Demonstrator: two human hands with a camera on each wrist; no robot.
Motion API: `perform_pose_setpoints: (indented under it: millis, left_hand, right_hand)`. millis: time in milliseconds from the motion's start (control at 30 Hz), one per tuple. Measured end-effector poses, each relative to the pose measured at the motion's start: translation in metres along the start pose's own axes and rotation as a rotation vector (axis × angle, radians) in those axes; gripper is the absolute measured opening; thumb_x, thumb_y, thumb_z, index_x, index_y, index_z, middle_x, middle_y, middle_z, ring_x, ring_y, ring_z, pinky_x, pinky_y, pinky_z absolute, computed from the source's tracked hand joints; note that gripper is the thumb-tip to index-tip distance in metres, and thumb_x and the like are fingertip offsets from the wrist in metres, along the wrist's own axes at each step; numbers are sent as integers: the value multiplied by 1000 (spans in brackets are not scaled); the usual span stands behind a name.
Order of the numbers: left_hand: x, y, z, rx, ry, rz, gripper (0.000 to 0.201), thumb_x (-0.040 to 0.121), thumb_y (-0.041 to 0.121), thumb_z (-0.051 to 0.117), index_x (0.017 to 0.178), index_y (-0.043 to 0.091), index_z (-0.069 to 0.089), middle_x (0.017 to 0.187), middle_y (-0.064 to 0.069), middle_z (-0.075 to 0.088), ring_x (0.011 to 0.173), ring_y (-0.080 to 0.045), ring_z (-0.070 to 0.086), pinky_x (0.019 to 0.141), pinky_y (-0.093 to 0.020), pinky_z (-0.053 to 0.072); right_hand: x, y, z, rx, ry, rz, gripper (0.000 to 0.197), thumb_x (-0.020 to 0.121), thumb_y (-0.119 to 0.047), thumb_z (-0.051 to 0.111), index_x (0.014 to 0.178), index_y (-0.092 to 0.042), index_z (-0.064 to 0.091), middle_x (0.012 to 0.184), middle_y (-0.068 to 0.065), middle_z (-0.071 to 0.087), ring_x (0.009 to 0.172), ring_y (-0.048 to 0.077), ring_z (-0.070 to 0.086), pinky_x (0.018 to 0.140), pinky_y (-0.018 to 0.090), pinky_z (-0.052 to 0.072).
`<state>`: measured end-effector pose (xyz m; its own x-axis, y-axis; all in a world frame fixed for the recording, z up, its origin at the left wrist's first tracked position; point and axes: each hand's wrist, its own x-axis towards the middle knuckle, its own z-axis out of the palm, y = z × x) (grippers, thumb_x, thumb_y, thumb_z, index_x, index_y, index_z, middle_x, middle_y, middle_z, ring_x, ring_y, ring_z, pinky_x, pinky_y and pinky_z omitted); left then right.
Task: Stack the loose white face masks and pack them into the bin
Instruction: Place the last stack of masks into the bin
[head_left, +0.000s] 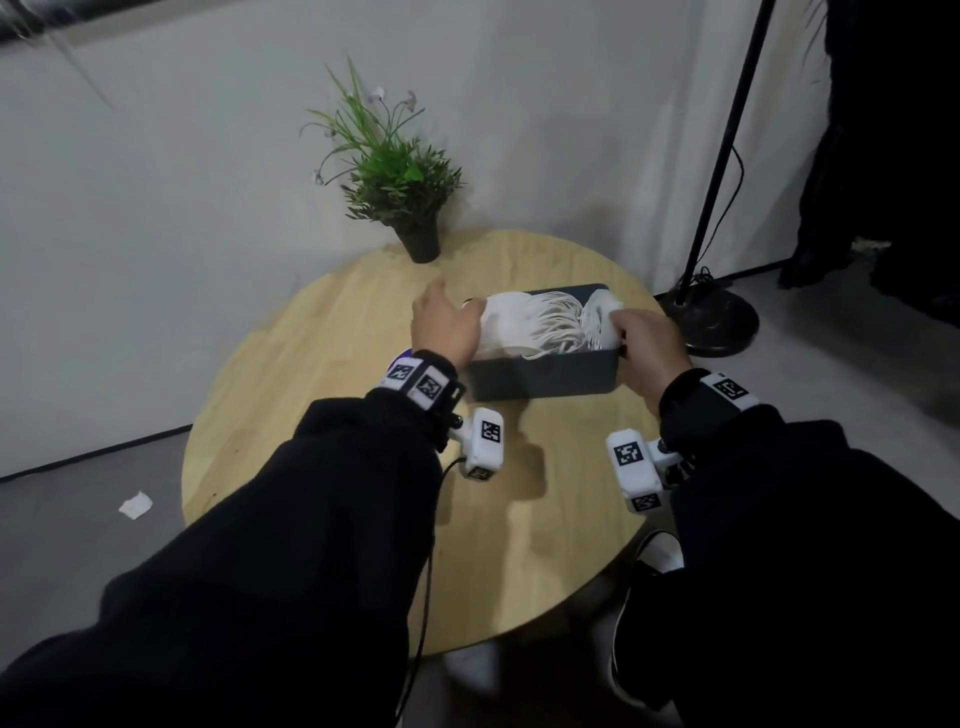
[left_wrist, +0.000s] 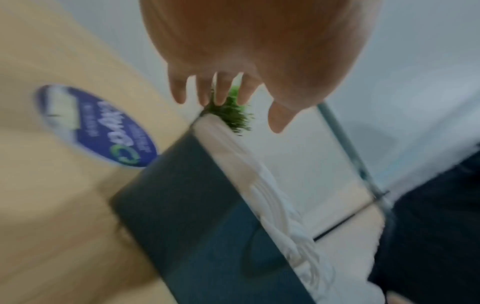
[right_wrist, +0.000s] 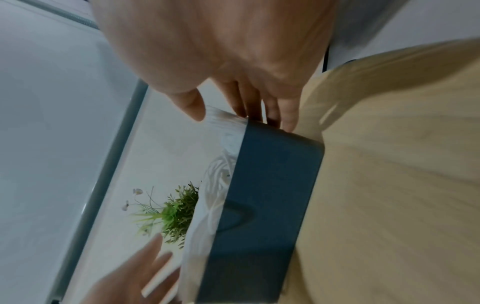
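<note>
A dark bin (head_left: 545, 376) stands on the round wooden table (head_left: 311, 405), filled with a stack of white face masks (head_left: 524, 322) whose ear loops lie tangled on top. My left hand (head_left: 447, 322) is at the bin's left end. In the left wrist view this hand (left_wrist: 228, 107) has straight, spread fingers above the masks (left_wrist: 272, 185) and holds nothing. My right hand (head_left: 621, 332) is at the bin's right end. Its straight fingers (right_wrist: 259, 111) touch the bin's (right_wrist: 259, 195) end rim and the stack's end, with the thumb apart above the masks (right_wrist: 221, 131).
A potted plant (head_left: 400, 192) stands at the table's far edge behind the bin. A black lamp stand (head_left: 717, 322) rises from the floor at the right. A round blue sticker (left_wrist: 96, 125) lies on the table left of the bin. A white scrap (head_left: 136, 505) lies on the floor.
</note>
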<state>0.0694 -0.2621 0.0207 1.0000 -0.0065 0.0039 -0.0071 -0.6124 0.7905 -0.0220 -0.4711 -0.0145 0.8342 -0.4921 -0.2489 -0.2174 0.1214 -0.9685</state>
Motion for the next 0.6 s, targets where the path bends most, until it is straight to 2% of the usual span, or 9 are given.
perform_pose_setpoints:
  millis: [67,100,133,200,300,367,433,500,600]
  left_hand:
    - [3,-25,-12,-243,-157,-241,61,102,52,54,147,12,51,148,-13,56,128,-33,57,94,-40,51]
    - [1,-36,-19,-353,-203,-314,62,101,60,52,142,13,56,139,-11,63,118,-31,62,86,-39,52]
    - [0,-44,-28,-419,-218,-336,63,99,64,52,136,14,61,131,-9,68,108,-28,65,85,-38,53]
    - [0,-60,-47,-464,-160,-316,56,101,62,51,127,14,63,121,-5,70,96,-23,65,92,-39,53]
    - [4,-85,-80,-524,-117,-326,58,103,60,51,138,15,59,130,-4,66,113,-24,64,107,-41,49]
    - [4,-98,-100,-545,-97,-341,62,102,61,51,143,15,58,134,-3,66,120,-25,62,109,-41,47]
    - [5,-110,-114,-563,-73,-345,58,102,61,52,139,16,60,135,-3,66,123,-24,61,111,-42,46]
    - [6,-119,-124,-584,-58,-353,54,102,61,53,134,18,60,134,-3,66,123,-25,61,108,-42,48]
    - [7,-127,-128,-634,-72,-379,51,102,60,53,131,18,61,132,-4,66,120,-25,63,88,-37,55]
  right_hand:
    - [4,3,14,21,-47,2,30,71,-42,64,75,-13,71,85,3,71,85,26,63,81,47,53]
    - [4,4,23,35,-74,7,41,68,-47,64,81,-9,74,90,3,77,89,29,68,81,45,52]
    - [3,4,34,52,-101,15,46,69,-49,65,87,-9,76,97,3,80,97,30,72,85,45,54]
    - [0,4,59,75,-160,32,40,76,-47,65,91,-13,78,105,3,81,108,29,73,96,45,55]
    - [-6,2,99,26,-214,40,41,78,-51,61,93,-16,76,109,4,79,113,30,70,99,45,53]
    - [-6,5,122,-4,-256,32,51,73,-60,61,96,-16,75,110,4,77,112,29,70,102,46,52]
    - [0,11,141,17,-299,52,65,65,-66,65,103,-16,77,108,1,79,108,27,72,106,50,52]
    - [9,20,153,35,-337,61,69,64,-66,68,108,-15,78,107,-1,80,107,24,74,107,52,52]
    - [3,15,159,31,-317,71,64,67,-64,69,107,-15,78,107,-2,81,106,21,74,106,48,53]
